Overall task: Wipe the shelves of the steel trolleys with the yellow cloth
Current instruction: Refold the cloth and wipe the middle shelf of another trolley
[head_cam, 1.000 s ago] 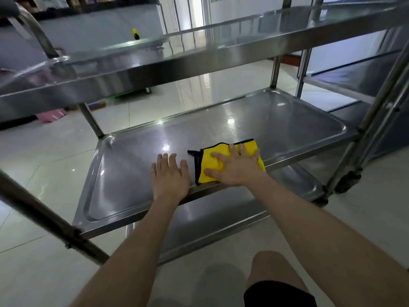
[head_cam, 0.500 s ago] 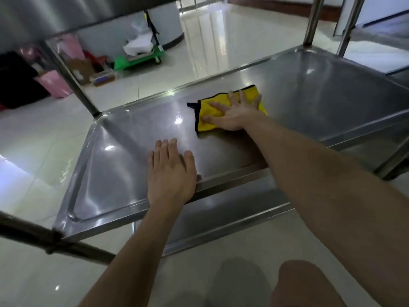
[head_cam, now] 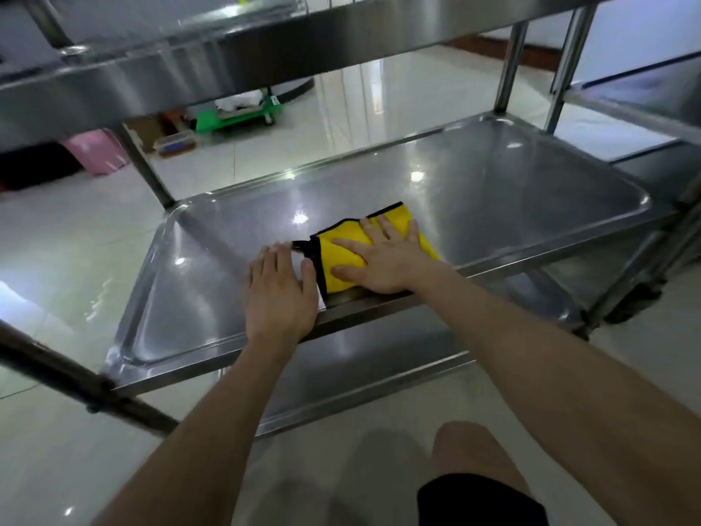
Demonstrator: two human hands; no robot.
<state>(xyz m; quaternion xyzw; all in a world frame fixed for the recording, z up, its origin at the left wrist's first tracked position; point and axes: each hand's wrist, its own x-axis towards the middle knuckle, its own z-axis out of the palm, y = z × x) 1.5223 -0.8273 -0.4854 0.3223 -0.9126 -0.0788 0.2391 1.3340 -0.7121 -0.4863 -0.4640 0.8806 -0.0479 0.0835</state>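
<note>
The yellow cloth [head_cam: 337, 258] lay flat on the middle shelf [head_cam: 493, 206] of the steel trolley, close to the near rim and a little left of the shelf's centre. Its black-bound edge faced left. The right hand [head_cam: 383, 260] pressed down on it with fingers straight and spread. It gripped nothing; the open palm seemed meant to drive the whole pad against the metal. To my eye that was a wiping stroke along the near strip of the shelf.

Just left of the cloth, the left hand [head_cam: 278, 294] rested flat on the steel with its fingers straight and together and its heel over the near rim [head_cam: 212, 353]. It held nothing. I took it for a brace, steadying both the crouching person and a trolley that might roll. Its thumb lay just beside the cloth's black edge, though I could not tell if they touched.

The top shelf [head_cam: 227, 70] hung low overhead, which explained the stooped reach. The bottom shelf [head_cam: 360, 373] showed below, and a second trolley [head_cam: 645, 93] stood to the right.
</note>
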